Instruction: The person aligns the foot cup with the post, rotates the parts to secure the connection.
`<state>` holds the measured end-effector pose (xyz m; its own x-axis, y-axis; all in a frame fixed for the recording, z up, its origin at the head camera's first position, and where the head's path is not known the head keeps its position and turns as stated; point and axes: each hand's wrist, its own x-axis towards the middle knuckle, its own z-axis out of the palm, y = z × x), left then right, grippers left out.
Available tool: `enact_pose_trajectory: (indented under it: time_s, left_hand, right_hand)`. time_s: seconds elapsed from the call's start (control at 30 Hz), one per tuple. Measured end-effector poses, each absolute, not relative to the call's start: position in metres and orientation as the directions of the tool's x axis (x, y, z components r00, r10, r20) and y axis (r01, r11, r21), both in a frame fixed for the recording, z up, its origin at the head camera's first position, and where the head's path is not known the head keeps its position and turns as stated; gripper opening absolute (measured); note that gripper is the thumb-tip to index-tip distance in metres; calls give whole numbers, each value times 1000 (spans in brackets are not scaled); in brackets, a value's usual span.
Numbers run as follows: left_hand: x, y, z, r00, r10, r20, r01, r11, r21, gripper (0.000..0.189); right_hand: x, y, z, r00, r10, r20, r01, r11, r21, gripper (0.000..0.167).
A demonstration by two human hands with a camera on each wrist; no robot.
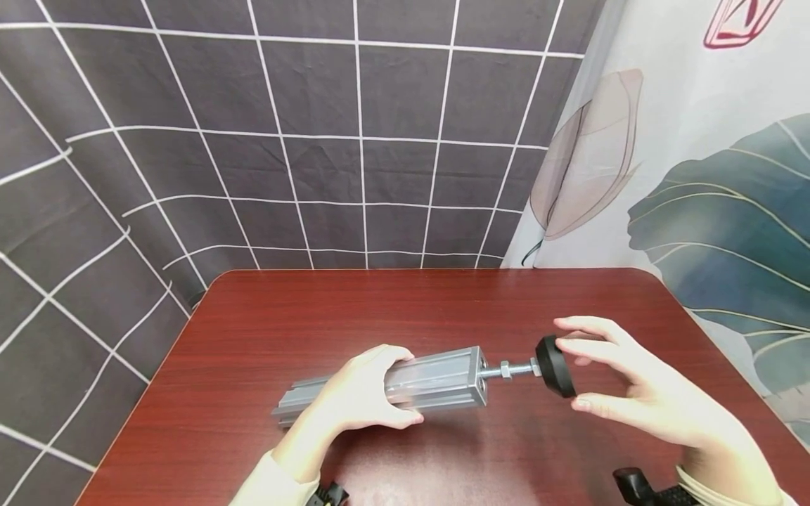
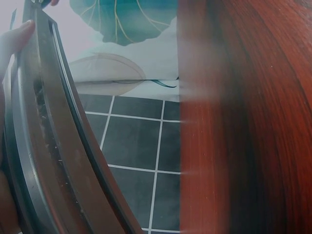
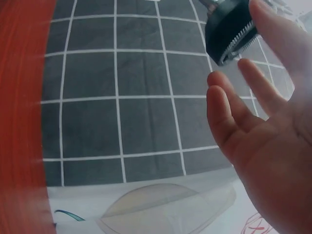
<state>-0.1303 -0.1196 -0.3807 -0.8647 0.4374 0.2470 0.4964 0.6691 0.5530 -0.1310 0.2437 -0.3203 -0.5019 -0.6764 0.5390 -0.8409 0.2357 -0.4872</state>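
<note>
My left hand (image 1: 362, 393) grips a grey aluminium profile (image 1: 436, 379) around its middle, fingers over the far side and thumb along the near side. In the left wrist view the grooved side of the profile (image 2: 63, 146) fills the left edge. A threaded rod with nuts (image 1: 506, 370) sticks out of its right end and carries a black levelling foot (image 1: 554, 367). Around that foot my right hand (image 1: 652, 393) has its fingers spread, with fingertips and thumb right at its rim. The right wrist view shows the ridged underside of the foot (image 3: 236, 41) facing the palm.
Everything is over a reddish-brown wooden table (image 1: 380, 302). Behind it hangs a dark grey cloth with a white grid (image 1: 316, 91), and a leaf-patterned curtain (image 1: 683, 140) hangs at the right. A black wrist camera (image 1: 633, 485) shows near the right wrist.
</note>
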Motion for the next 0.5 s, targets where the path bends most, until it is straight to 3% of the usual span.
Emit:
enact_pose_trajectory:
  time_s: [0.2, 0.43, 0.5]
  left_hand:
    - [-130, -121, -381, -862, 441, 250, 501, 669, 549, 66]
    - [-129, -121, -380, -863, 440, 249, 500, 667, 553, 65]
    - [-128, -121, -380, -864, 439, 249, 498, 667, 554, 65]
  right_hand:
    - [-133, 238, -321, -511, -665, 545, -823, 194, -535, 73]
    - [-128, 226, -321, -652, -563, 508, -745, 352, -567, 75]
    - [-128, 224, -321, -660, -550, 512, -742, 367, -562, 72]
